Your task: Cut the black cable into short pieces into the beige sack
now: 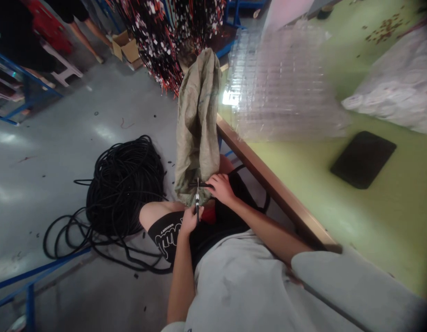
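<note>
hands at a sack's mouth, over the lap

left hand [190, 220] grips scissors [197, 201], blades pointing up at the olive sack [197, 124]; right hand [220, 188], just right of the blades, pinches a black cable [202, 185] against the sack's near end, left of the table [372, 203].

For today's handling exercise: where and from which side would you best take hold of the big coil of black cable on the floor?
Probably the top of the coil of black cable, reaching down from above through its open middle and gathering many loops at once. It lies flat on the floor, with loose loops trailing toward the blue frame, so a grip on an outer strand would likely just unwind it.
</note>
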`<state>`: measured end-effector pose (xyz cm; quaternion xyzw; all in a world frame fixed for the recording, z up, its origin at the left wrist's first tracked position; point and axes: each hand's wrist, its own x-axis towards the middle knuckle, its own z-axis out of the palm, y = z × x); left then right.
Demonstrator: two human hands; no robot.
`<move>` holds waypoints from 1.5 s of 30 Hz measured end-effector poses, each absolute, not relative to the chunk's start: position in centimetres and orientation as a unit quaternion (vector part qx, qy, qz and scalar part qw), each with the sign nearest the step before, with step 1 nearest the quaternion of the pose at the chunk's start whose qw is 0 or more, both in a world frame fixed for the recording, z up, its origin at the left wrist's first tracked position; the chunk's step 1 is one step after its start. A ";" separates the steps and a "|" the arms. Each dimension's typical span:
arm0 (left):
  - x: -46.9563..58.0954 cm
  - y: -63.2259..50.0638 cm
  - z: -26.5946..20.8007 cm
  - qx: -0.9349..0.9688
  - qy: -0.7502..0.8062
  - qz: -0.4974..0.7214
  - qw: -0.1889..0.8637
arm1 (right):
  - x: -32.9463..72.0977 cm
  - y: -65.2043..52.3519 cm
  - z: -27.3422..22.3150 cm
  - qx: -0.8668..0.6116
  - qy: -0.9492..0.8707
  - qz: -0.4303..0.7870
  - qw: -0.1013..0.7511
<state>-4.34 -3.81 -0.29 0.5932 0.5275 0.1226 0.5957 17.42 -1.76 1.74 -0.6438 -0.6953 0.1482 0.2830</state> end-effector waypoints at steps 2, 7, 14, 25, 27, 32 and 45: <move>-4.4 -3.9 -0.4 0.603 0.524 0.125 0.588 | 17.4 -1.7 1.6 -0.645 -0.692 0.150 0.288; -4.3 -3.8 -0.5 0.608 0.509 0.140 0.593 | 17.4 -1.6 1.4 -0.644 -0.681 0.162 0.309; -4.1 -3.4 -0.5 0.618 0.511 0.150 0.579 | 17.3 -1.7 1.5 -0.618 -0.712 0.162 0.290; -4.4 -3.5 -0.5 0.584 0.509 0.148 0.616 | 17.1 -1.3 1.4 -0.633 -0.716 0.146 0.254; -4.4 -3.4 -0.5 0.585 0.497 0.151 0.623 | 17.1 -1.2 1.3 -0.635 -0.715 0.147 0.251; -4.4 -3.3 -1.1 0.594 0.486 0.162 0.621 | 17.2 -1.4 1.4 -0.630 -0.708 0.156 0.279; -4.4 -3.5 -0.9 0.623 0.529 0.147 0.558 | 17.4 -1.4 1.1 -0.617 -0.696 0.177 0.321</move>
